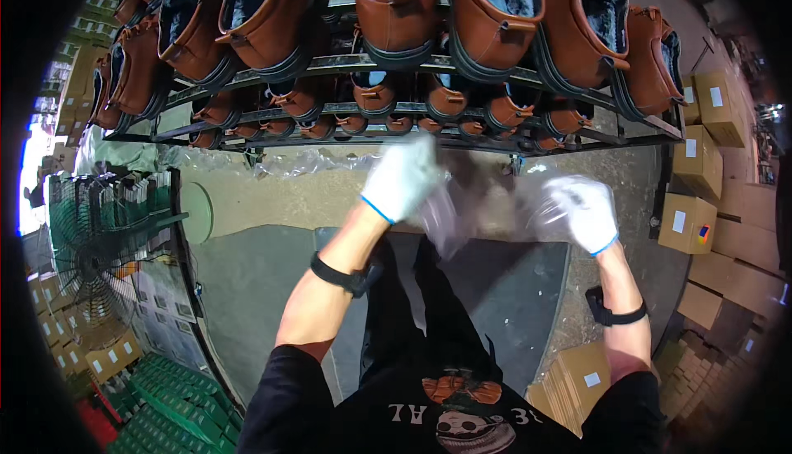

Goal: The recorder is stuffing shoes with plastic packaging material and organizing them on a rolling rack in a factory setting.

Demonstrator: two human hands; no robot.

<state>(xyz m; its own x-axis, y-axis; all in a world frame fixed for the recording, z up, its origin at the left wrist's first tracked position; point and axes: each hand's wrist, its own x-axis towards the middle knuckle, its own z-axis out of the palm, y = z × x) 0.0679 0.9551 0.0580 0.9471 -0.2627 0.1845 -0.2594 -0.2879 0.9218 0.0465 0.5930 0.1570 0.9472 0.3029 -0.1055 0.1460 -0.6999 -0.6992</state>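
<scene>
My left hand [403, 177], in a white glove with a blue cuff, is closed in front of the shoe rack. Thin clear plastic [444, 216], perhaps a bag, hangs beside its fingers, smeared by motion. On the right, my other gloved hand, my right hand [587, 213], is blurred, its fingers drawn together at more clear plastic [540, 210]. Whether the two pieces are joined cannot be made out. Beyond both hands, brown leather shoes [394, 29] with dark fluffy lining stand heels toward me on the rack's top tier.
The black metal rack [330, 63] holds more brown shoes on lower tiers. A fan [92, 264] and stacked green boxes [177, 404] stand at left. Cardboard cartons [691, 223] line the right side; flat cardboard [569, 384] lies near my right elbow. Crumpled plastic [289, 163] lies under the rack.
</scene>
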